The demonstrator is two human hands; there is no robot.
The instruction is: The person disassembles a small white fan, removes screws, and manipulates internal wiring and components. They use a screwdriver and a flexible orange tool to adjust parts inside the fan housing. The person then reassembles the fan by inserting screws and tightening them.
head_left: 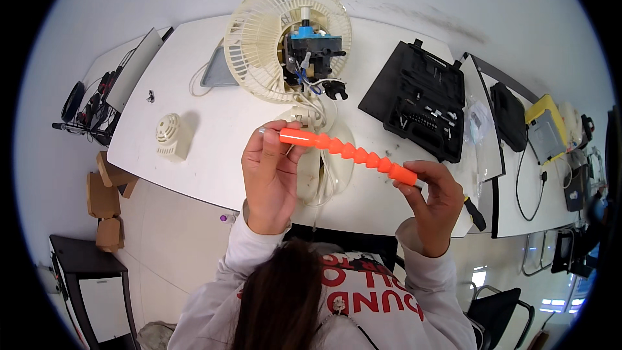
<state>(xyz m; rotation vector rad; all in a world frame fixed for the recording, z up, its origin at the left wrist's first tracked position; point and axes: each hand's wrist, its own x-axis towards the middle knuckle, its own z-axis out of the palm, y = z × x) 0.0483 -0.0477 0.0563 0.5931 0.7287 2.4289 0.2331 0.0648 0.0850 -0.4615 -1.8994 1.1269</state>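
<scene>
Between my two hands I hold an orange flexible extension shaft [350,152] with beaded segments, bent slightly and sloping down to the right. My left hand [271,178] pinches its smooth left end, where a small metal tip shows. Fingers and thumb of my right hand [433,202] close round the other end, which has a dark metal piece. Just beyond lies a cream electric fan [249,52], its motor [314,48] uncovered, with loose wires. The fan's pale base [337,168] is partly hidden under the shaft and my left hand.
On the white table [214,168] stand a cream vented motor cover [172,137] at left and a grey tray [220,70] behind. An open black tool case [424,100] with bits lies at right. A screwdriver [475,214] rests at the right edge. Cardboard boxes [103,194] are on the left.
</scene>
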